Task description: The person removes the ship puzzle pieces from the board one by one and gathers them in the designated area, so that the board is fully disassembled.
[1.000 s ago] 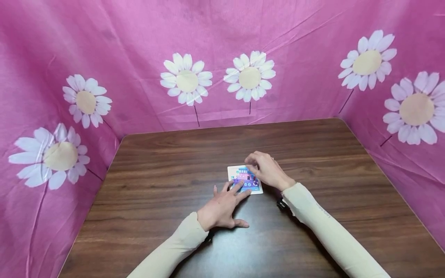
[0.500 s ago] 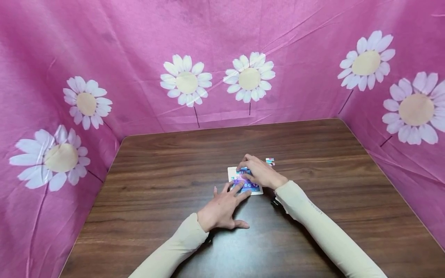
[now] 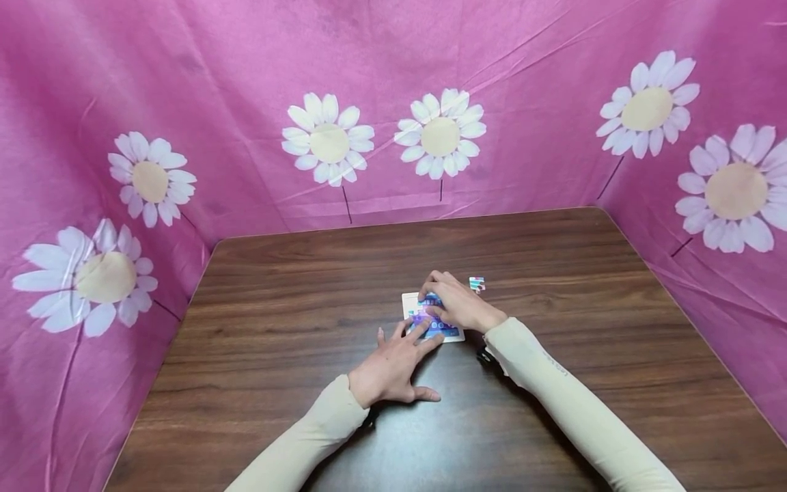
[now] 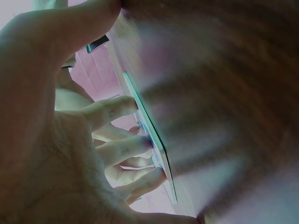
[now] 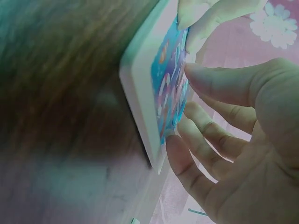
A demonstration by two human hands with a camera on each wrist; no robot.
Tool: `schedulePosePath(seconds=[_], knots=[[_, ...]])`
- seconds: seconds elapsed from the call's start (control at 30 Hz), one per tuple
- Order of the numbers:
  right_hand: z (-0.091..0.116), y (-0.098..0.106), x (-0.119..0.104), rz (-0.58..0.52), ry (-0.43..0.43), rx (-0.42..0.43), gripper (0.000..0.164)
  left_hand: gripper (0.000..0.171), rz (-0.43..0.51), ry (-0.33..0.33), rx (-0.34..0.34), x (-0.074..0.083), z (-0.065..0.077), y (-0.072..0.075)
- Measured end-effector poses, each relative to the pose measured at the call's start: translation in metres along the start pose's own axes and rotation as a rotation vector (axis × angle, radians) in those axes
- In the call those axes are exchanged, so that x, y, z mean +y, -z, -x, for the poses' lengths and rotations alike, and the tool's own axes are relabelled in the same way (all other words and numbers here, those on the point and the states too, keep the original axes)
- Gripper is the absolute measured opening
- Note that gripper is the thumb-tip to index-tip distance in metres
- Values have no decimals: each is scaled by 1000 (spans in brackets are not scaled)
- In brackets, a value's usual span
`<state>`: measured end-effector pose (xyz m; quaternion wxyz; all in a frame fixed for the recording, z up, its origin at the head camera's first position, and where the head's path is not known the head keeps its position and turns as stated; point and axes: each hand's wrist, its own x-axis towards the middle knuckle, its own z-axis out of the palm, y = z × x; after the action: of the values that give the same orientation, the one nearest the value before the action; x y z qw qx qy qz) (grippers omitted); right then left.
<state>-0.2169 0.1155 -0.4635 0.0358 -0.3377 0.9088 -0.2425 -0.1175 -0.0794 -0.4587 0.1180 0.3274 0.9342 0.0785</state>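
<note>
A small jigsaw puzzle (image 3: 457, 335) with a white border and a bright blue, purple and pink picture lies flat on the table. My left hand (image 3: 393, 365) rests on its near left part, spread fingertips pressing the picture and thumb out to the side on the table. Over the upper right part bends my right hand (image 3: 458, 304), thumb and fingertips pinching at the picture's surface. In the right wrist view the thumb and fingers meet the puzzle's (image 5: 140, 79) picture from opposite sides. A loose puzzle piece (image 3: 477, 283), striped blue, white and pink, lies just beyond the right hand.
The brown wood-grain table (image 3: 295, 294) carries the puzzle near its middle. Behind it and along both sides hangs a pink cloth (image 3: 381, 55) printed with large white daisies.
From over the puzzle's far right corner, my right hand has moved left and down onto the picture, and the loose piece has come into view beside it. The left hand stays put.
</note>
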Motion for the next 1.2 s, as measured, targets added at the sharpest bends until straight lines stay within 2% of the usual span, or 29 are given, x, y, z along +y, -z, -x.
schedulePosePath(seconds=[0.3, 0.53, 0.67, 0.9, 1.2], knots=[[0, -1, 0, -4, -4, 14, 21, 102, -15, -1, 1, 0, 0, -1], [1, 2, 1, -58, -23, 39, 33, 101, -11, 4, -4, 0, -1, 1], [1, 2, 3, -78, -33, 36, 27, 101, -10, 12, -21, 0, -1, 1], [3, 3, 7, -85, 9, 65, 18, 100, 17, 12, -22, 2, 0, 0], [11, 13, 17, -145, -68, 150, 15, 100, 31, 6, -15, 2, -1, 1]])
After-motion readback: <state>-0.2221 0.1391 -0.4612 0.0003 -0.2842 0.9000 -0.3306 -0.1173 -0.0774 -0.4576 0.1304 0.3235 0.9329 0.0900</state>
